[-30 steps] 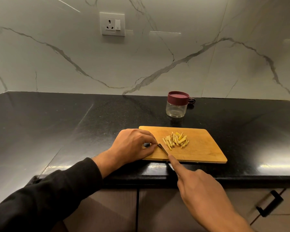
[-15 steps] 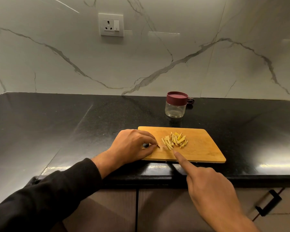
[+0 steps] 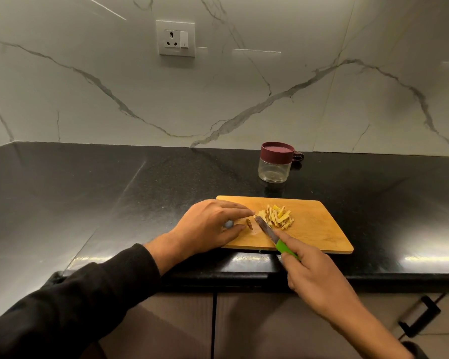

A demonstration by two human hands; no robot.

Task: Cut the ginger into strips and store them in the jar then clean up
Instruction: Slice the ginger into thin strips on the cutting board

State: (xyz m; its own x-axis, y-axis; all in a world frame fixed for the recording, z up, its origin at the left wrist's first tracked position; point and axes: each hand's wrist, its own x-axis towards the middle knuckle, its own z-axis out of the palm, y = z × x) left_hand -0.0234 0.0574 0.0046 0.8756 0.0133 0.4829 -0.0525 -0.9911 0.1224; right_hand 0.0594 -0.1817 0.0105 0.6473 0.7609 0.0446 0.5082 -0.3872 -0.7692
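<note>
**Ginger mid-cut on board, jar capped behind**

Head view:
- Board (image 3: 314,229) sits lower centre of frame, at the front edge of the black counter (image 3: 88,193).
- Strips (image 3: 279,218) piled on the board's middle, loosely fanned, pale yellow.
- Small ginger piece (image 3: 249,224) lies on the left part of the board, just left of the blade tip, apart from the pile.
- Left hand (image 3: 208,225) rests on the board's left end, fingers curled loosely, fingertips right by the small piece. Cannot tell if it actually pinches the piece or only touches near it.
- Right hand (image 3: 314,278) at lower right, fingers wrapped around the green handle of the knife (image 3: 268,231), index finger lying along the top. Firm hold.
- Blade angles up-left, tip between the small piece and the pile, touching the pile's left edge.
- Jar (image 3: 275,163) stands upright on the counter behind the board, centre-right of frame, well apart from the hands. Maroon lid on, glass looks empty.
- Socket (image 3: 176,38) on the marble wall, upper centre.
- Cabinet handle (image 3: 417,320) at lower right, under the counter.
</note>
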